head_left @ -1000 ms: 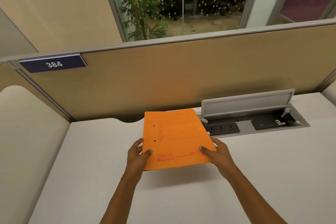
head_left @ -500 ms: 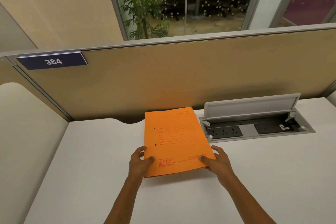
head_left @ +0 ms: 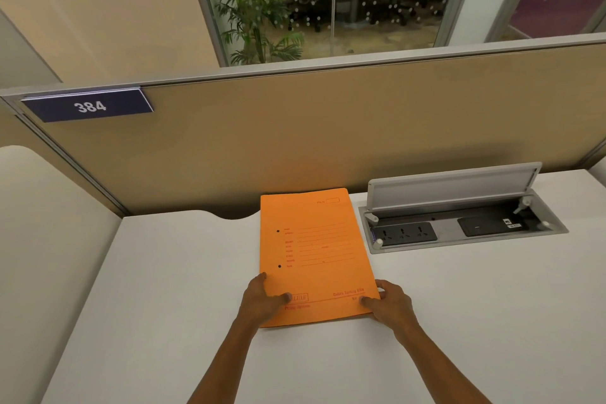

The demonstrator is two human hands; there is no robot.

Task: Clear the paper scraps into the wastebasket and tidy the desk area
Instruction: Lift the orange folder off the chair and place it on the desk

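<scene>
1. Orange file folder (head_left: 314,256), centre of the frame: it lies flat, or very nearly flat, on the white desk (head_left: 164,289), its far edge near the tan partition (head_left: 328,128).
2. Left hand (head_left: 262,302), lower centre: it pinches the folder's near left corner, thumb on top and fingers at or under the edge.
3. Right hand (head_left: 390,305), lower centre: it grips the near right corner in the same way; the two hands are apart, one at each corner.
4. Progress, as a judgement: no paper scraps and no wastebasket are in view, so the clearing step cannot be checked; the tidying step looks well along, with the folder squared to the desk and only the release left.
5. Edges: the folder's right side runs just beside the open socket box (head_left: 459,223), centre right, whose raised lid (head_left: 452,185) stands tilted towards the partition.
6. Open room: bare desk spreads to the left of the folder and across the lower frame, giving both hands a free way back.
</scene>
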